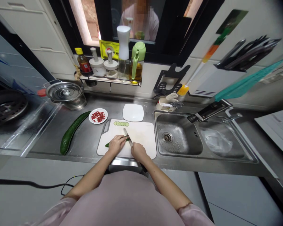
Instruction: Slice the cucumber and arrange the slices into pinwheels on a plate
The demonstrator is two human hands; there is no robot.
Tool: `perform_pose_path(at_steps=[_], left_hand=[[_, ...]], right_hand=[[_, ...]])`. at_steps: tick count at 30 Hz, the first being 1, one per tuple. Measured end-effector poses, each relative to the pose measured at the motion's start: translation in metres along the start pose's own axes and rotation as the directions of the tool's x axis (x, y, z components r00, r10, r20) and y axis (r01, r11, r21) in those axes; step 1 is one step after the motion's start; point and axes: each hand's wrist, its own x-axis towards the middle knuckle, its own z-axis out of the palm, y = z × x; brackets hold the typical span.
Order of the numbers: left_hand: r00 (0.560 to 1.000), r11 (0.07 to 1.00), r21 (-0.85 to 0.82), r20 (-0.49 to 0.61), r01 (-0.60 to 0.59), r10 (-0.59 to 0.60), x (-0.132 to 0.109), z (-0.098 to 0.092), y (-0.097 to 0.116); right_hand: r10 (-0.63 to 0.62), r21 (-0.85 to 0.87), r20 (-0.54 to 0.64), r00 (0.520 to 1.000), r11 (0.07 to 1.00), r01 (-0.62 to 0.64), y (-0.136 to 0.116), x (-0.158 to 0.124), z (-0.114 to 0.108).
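My left hand (117,144) presses a piece of green cucumber (107,145) down on the white cutting board (143,150), fingertips near the blade. In my right hand (138,152) is a kitchen knife (128,135), its blade angled up and left against the right end of the cucumber. Much of that piece is hidden under my left hand. A row of pale cucumber slices (121,124) lies overlapping along the board's far edge. Just beyond the board sits a white square plate (133,112).
A long whole cucumber (72,135) and a plate of red bits (98,116) lie left of the board. A lidded steel pot (68,95) stands farther back. The sink (179,147) is at the right. Bottles and jars fill a wall shelf (113,80).
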Motion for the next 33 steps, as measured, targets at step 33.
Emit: perform_pose_path(at_steps=[33], left_hand=[[0.998, 0.999, -0.010, 0.052, 0.045, -0.044, -0.001, 0.001, -0.002]], right_hand=[[-0.001, 0.005, -0.059, 0.998, 1.000, 0.002, -0.006, 0.031, 0.022]])
